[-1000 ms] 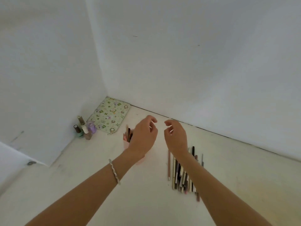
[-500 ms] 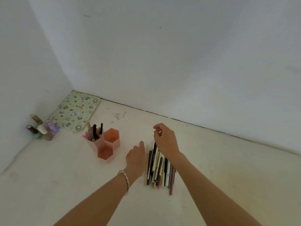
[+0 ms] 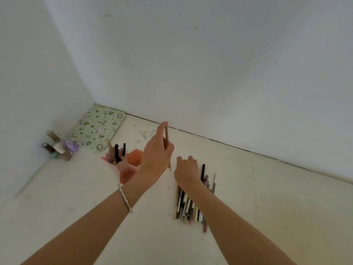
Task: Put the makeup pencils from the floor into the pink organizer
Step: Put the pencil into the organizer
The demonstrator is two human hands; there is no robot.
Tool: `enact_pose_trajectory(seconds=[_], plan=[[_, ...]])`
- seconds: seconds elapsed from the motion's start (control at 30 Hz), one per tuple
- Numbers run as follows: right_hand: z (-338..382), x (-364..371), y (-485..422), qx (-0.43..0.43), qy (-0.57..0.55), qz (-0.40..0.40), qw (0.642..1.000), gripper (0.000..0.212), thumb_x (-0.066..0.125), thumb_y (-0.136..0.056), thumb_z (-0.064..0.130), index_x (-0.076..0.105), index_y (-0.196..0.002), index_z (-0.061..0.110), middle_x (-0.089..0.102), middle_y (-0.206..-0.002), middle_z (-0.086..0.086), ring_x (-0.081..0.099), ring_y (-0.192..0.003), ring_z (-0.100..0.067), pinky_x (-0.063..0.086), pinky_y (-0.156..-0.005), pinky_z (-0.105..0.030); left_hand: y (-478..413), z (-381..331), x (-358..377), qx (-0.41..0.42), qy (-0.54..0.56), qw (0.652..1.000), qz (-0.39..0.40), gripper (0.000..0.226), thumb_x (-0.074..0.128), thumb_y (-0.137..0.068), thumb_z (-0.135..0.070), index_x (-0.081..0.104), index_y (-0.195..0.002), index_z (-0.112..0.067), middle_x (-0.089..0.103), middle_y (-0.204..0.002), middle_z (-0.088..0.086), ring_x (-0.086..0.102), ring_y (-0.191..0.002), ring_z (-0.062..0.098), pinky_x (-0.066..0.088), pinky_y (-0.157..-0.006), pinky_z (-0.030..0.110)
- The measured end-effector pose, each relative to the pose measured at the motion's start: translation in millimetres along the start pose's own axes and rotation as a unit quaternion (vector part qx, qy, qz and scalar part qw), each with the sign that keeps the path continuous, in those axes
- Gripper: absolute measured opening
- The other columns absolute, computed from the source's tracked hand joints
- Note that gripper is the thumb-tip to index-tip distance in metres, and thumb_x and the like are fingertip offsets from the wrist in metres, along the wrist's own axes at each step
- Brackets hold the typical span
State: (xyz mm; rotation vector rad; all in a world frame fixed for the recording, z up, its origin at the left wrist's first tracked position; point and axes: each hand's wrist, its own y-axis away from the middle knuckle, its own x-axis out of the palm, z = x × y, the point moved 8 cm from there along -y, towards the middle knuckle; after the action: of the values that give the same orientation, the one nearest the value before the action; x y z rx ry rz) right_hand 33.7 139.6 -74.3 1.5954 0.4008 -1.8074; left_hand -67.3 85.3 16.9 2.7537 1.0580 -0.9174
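Left hand (image 3: 155, 159) is pinching one pencil (image 3: 166, 136), near upright. Pink organizer (image 3: 126, 169) is sitting just left of and below the grip, partly behind my wrist. Plan: swinging left, keeping it vertical, lowering into an open cell, clearing the standing pencils (image 3: 116, 152) further left. Right hand (image 3: 186, 173) is curling onto the floor pile (image 3: 188, 207), right of the grip; can't tell if it's gripping anything.
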Motion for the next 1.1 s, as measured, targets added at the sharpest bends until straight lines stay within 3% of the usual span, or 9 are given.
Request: enact_pose_trajectory(seconds=[0.13,0.23,0.37,0.47,0.57,0.73,0.87,1.0,1.1], plan=[[10,18,1,-0.007,0.029,0.021,0.999,0.021,0.043,-0.087,-0.001,0.052,-0.102,0.012,0.065,-0.089,-0.006,0.05,-0.097,-0.024,0.039,-0.08,-0.034,0,-6,-31,0.04,0.019,0.998,-0.041,0.045,0.052,-0.098,-0.02,0.036,-0.136,-0.037,0.058,-0.073,-0.008,0.06,-0.067,0.006,0.05,-0.06,0.014],[17,7,-6,0.046,-0.075,0.019,0.996,0.018,0.042,-0.09,0.004,0.057,-0.1,0.008,0.064,-0.097,-0.01,0.052,-0.101,-0.027,0.043,-0.082,-0.033,-4,-1,-75,0.057,0.037,0.994,-0.081,0.041,0.054,-0.098,-0.024,0.04,-0.134,-0.037,0.062,-0.08,-0.01,0.065,-0.072,0.005,0.055,-0.067,0.019],[15,-56,-22,0.087,-0.303,-0.132,0.94,0.019,0.048,-0.093,0.008,0.063,-0.106,0.005,0.063,-0.083,-0.005,0.058,-0.095,-0.031,0.05,-0.081,-0.037,-10,28,-148,0.024,0.072,0.98,-0.185,0.038,0.058,-0.096,-0.023,0.046,-0.128,-0.038,0.064,-0.088,-0.009,0.069,-0.073,0.01,0.059,-0.066,0.026],[27,-105,-23,0.062,-0.371,-0.248,0.893,0.014,0.051,-0.093,0.01,0.061,-0.101,0.014,0.055,-0.075,0.013,0.048,-0.096,-0.018,0.037,-0.07,-0.01,-8,46,-175,0.005,0.035,0.977,-0.21,0.037,0.059,-0.095,-0.019,0.047,-0.127,-0.033,0.063,-0.087,-0.005,0.067,-0.072,0.006,0.058,-0.064,0.023],[44,-137,-16,0.02,-0.384,-0.325,0.864,0.013,0.052,-0.094,0.012,0.06,-0.102,0.018,0.055,-0.077,0.014,0.043,-0.093,-0.009,0.034,-0.072,-0.01,-4,52,-171,0.001,-0.003,0.984,-0.179,0.036,0.059,-0.094,-0.016,0.049,-0.126,-0.029,0.064,-0.089,-0.008,0.064,-0.078,0.001,0.055,-0.071,0.02],[72,-172,5,-0.041,-0.385,-0.397,0.832,0.014,0.053,-0.093,0.013,0.06,-0.105,0.016,0.056,-0.085,0.015,0.043,-0.087,-0.006,0.036,-0.077,-0.014,9,55,-157,0.057,-0.164,0.974,-0.144,0.012,0.061,-0.092,-0.016,0.071,-0.098,-0.01,0.065,-0.108,0.005,0.058,-0.107,0.021,0.049,-0.092,0.044],[98,-187,22,-0.08,-0.424,-0.431,0.792,0.014,0.053,-0.093,0.016,0.059,-0.104,0.021,0.051,-0.085,0.028,0.044,-0.082,-0.003,0.036,-0.075,-0.007,11,59,-184,0.046,-0.145,0.967,-0.204,0.021,0.049,-0.096,-0.013,0.065,-0.109,-0.012,0.061,-0.114,0.004,0.052,-0.111,0.02,0.037,-0.093,0.025],[132,-172,26,-0.125,-0.399,-0.411,0.81,0.015,0.053,-0.093,0.016,0.061,-0.106,0.016,0.053,-0.09,0.026,0.046,-0.085,-0.007,0.04,-0.077,-0.013,7,54,-200,0.041,-0.083,0.975,-0.2,0.026,0.043,-0.097,-0.011,0.062,-0.115,-0.013,0.058,-0.113,0.0,0.055,-0.102,0.012,0.04,-0.087,0.018],[143,-140,23,-0.136,-0.355,-0.366,0.849,0.015,0.056,-0.092,0.009,0.063,-0.106,0.011,0.062,-0.093,0.008,0.046,-0.089,-0.008,0.046,-0.082,-0.028,9,50,-202,0.037,-0.049,0.979,-0.193,0.026,0.042,-0.098,-0.011,0.06,-0.115,-0.015,0.054,-0.114,-0.003,0.055,-0.091,0.002,0.046,-0.077,0.017]])
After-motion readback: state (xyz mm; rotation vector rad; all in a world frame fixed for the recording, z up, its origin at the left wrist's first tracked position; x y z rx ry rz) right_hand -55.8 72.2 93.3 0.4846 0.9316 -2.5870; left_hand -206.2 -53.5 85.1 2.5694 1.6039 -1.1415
